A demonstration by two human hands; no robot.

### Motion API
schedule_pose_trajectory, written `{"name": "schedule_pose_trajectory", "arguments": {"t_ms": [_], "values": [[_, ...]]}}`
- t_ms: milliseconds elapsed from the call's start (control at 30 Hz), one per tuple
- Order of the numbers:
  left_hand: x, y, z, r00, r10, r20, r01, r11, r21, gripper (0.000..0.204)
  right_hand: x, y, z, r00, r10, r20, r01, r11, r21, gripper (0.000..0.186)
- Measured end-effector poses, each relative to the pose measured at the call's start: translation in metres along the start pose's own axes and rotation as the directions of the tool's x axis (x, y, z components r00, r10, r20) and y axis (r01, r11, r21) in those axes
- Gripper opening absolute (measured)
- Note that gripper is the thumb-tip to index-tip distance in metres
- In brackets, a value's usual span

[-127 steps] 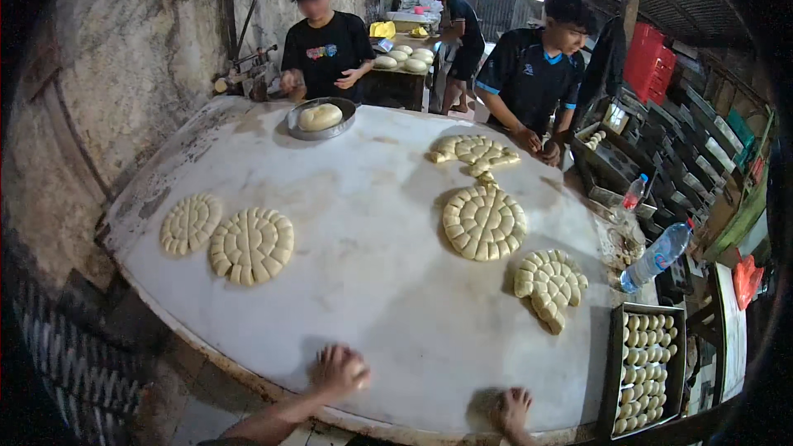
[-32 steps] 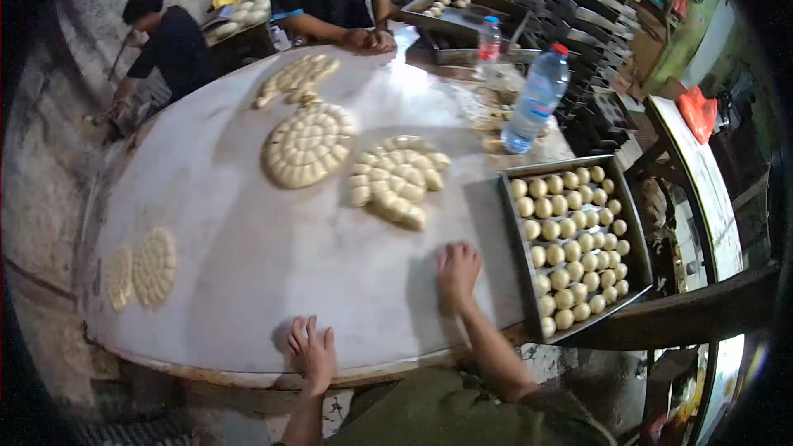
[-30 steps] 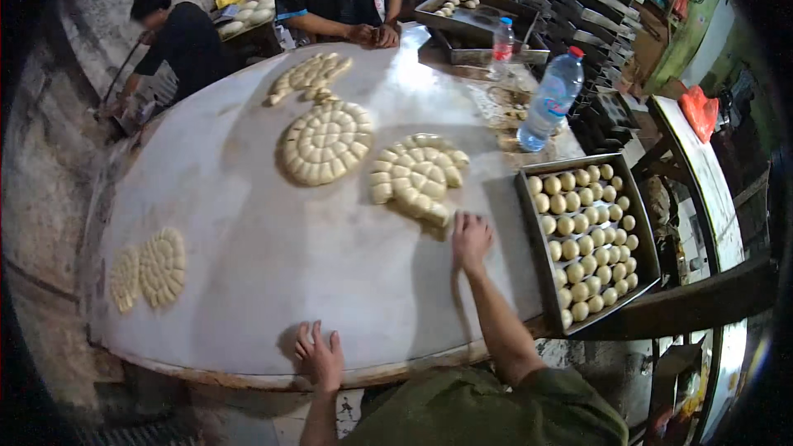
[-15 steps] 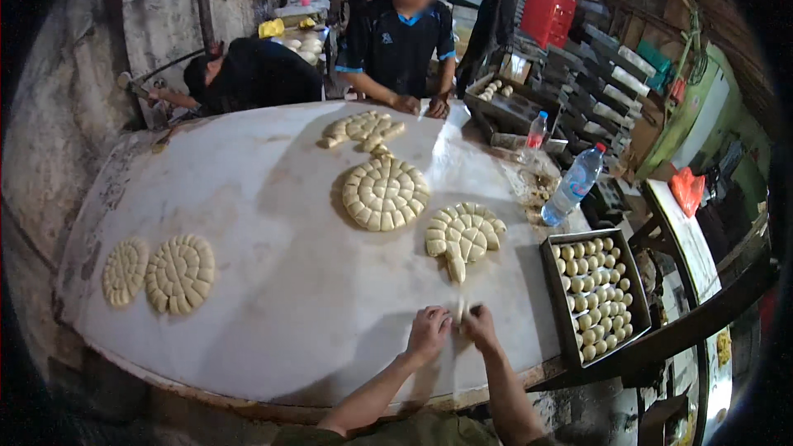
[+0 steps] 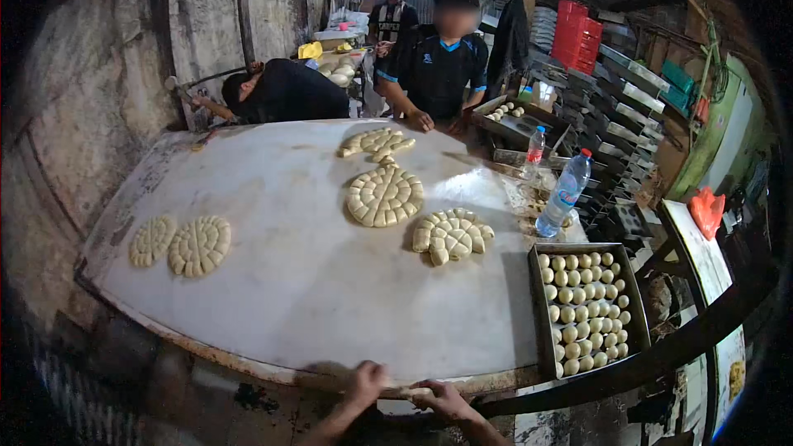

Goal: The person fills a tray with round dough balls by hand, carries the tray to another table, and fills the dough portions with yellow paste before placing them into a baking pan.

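Note:
At the table's near edge, my left hand (image 5: 364, 385) is smeared by motion, so its fingers cannot be read. Just right of it, my right hand (image 5: 444, 400) has its fingers closed, with a small pale bit at the fingertips too unclear to name. Farther up the table, nearest to my hands, lies a partial round of cut dough pieces (image 5: 453, 235). Behind it, to the left, is a fuller dough round (image 5: 385, 196), and beyond that a smaller dough cluster (image 5: 377, 142). Two more scored dough rounds (image 5: 200, 246) rest at the left.
A metal tray (image 5: 537, 306) of dough balls stands at the right edge. Behind it are a large bottle (image 5: 565, 194), a small bottle (image 5: 535, 147) and another tray (image 5: 562, 139). One person (image 5: 438, 70) stands across the table; another (image 5: 289, 91) bends low at the far left.
Both hands have moved back toward me, from beside the partial dough round to the table's near edge. The tail of dough that stuck out from that round is gone from it. My view has shifted.

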State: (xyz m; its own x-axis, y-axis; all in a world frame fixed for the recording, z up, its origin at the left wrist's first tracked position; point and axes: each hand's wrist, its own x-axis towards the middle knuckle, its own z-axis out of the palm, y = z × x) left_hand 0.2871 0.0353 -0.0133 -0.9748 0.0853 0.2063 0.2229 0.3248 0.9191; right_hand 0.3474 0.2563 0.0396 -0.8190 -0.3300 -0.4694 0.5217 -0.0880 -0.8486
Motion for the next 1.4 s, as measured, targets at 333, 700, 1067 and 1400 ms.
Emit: {"name": "schedule_pose_trajectory", "arguments": {"t_ms": [333, 700, 1067, 1400], "values": [[0.095, 0.0, -0.15, 0.969, 0.232, -0.082, -0.083, 0.621, 0.779, 0.023, 0.149, -0.012, -0.062, 0.607, -0.795, -0.025, -0.085, -0.034, -0.996, 0.032], [0.095, -0.084, -0.196, 0.957, 0.211, 0.197, -0.288, 0.646, 0.707, 0.03, 0.105, 0.034, -0.036, 0.754, -0.64, -0.148, -0.136, 0.068, -0.988, 0.03], [0.129, -0.116, -0.23, 0.881, 0.285, 0.378, -0.466, 0.661, 0.588, 0.021, 0.138, 0.031, -0.003, 0.806, -0.59, -0.054, 0.092, 0.215, -0.972, 0.025], [0.134, -0.133, -0.227, 0.823, 0.4, 0.404, -0.552, 0.731, 0.402, 0.018, 0.13, 0.025, 0.029, 0.758, -0.64, -0.125, 0.362, 0.573, -0.735, 0.02]]}}
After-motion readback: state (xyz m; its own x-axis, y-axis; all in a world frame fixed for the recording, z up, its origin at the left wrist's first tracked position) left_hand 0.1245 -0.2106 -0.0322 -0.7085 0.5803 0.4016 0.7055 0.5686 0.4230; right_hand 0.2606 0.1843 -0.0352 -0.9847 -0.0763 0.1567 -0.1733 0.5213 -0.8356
